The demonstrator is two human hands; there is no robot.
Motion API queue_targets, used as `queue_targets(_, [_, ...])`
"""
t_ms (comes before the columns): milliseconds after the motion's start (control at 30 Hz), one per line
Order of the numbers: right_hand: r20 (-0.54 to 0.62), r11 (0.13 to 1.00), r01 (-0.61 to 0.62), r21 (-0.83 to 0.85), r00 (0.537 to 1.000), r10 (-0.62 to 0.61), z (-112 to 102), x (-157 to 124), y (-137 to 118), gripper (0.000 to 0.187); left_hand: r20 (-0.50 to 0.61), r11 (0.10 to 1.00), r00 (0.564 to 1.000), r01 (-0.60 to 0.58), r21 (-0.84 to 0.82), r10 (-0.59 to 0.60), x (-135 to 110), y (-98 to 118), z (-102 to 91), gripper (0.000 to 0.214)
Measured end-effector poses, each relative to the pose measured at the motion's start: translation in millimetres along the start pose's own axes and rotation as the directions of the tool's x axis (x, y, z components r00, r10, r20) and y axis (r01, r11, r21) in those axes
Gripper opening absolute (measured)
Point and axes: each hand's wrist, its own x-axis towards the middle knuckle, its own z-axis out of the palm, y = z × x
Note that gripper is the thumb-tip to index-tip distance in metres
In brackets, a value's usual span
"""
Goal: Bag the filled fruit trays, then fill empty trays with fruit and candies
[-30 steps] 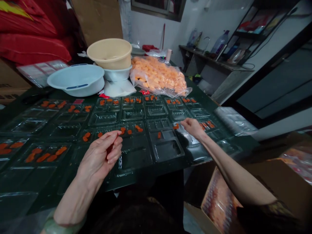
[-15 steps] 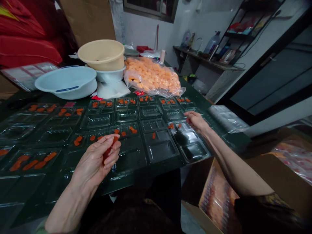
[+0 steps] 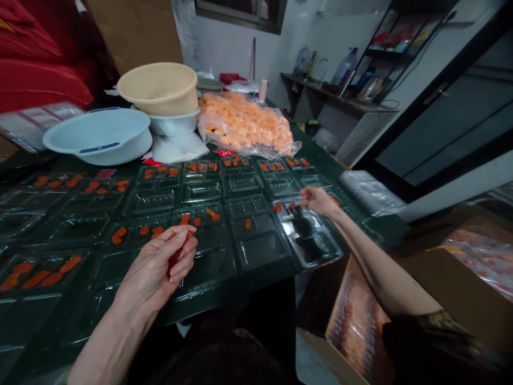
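My left hand (image 3: 170,256) is closed around a few orange-red carrot slices (image 3: 186,238), mostly hidden by the fingers. It hovers over the near row of clear plastic compartment trays. My right hand (image 3: 318,200) is pinched over the top compartments of the rightmost near tray (image 3: 306,235). Whether a slice is between its fingertips I cannot make out. Just left of those fingertips lies a small carrot slice (image 3: 292,205), with another slice (image 3: 276,207) beside it. One carrot slice (image 3: 248,223) sits in the neighbouring tray (image 3: 260,251).
Several more trays (image 3: 152,200) with slices cover the dark green table. Behind them stand a pale blue basin (image 3: 100,133), a cream basin (image 3: 158,88) and a bag of orange pieces (image 3: 246,123). Stacked plastic packs (image 3: 371,192) lie at the right edge, above an open cardboard box (image 3: 344,321).
My right hand has lowered slightly and moved a little left over the tray. My left hand keeps its closed hold on the carrot slices. The view has shifted slightly.
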Motion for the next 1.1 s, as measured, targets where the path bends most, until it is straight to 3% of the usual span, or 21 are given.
queue_targets(133, [0.004,0.999,-0.031,-0.013,0.999,0.031,-10.6,2.6,1.5,0.037,-0.027,1.000,1.000,-0.002,-0.007,0.002,-0.8,1.6,-0.6,0.009])
queue_targets(367, [-0.049,0.998,-0.059,-0.004,0.997,0.059,-14.2,-4.6,-1.3,0.022,-0.044,0.999,0.999,0.000,-0.044,-0.002,-2.8,3.9,-3.5,0.008])
queue_targets(500, [-0.036,0.990,-0.118,0.078,0.992,0.121,-13.0,-7.2,1.7,0.003,-0.058,0.999,0.998,-0.007,-0.051,0.004,-5.6,4.8,-8.2,0.008])
queue_targets(600, [-0.012,0.978,-0.133,0.160,0.991,0.137,-10.1,-8.1,2.5,0.011,-0.073,0.998,0.997,-0.006,-0.065,0.002,-7.3,4.9,-9.9,0.008])
queue_targets(867, [-0.123,0.941,-0.023,0.338,0.990,0.068,4.0,-6.2,2.1,0.017,-0.061,0.996,0.998,-0.007,-0.089,0.002,-6.5,4.9,-7.1,0.006])
queue_targets(1000, [-0.186,0.944,0.053,0.326,0.983,0.009,1.5,-9.5,-0.9,0.014,-0.063,0.996,0.998,-0.023,-0.087,0.018,-6.3,5.5,-8.4,0.007])
queue_targets(1100, [-0.169,0.955,0.099,0.281,0.984,-0.052,3.3,-16.7,-9.7,0.012,-0.061,0.995,0.998,-0.037,-0.089,0.031,-7.2,4.4,-10.1,0.006])
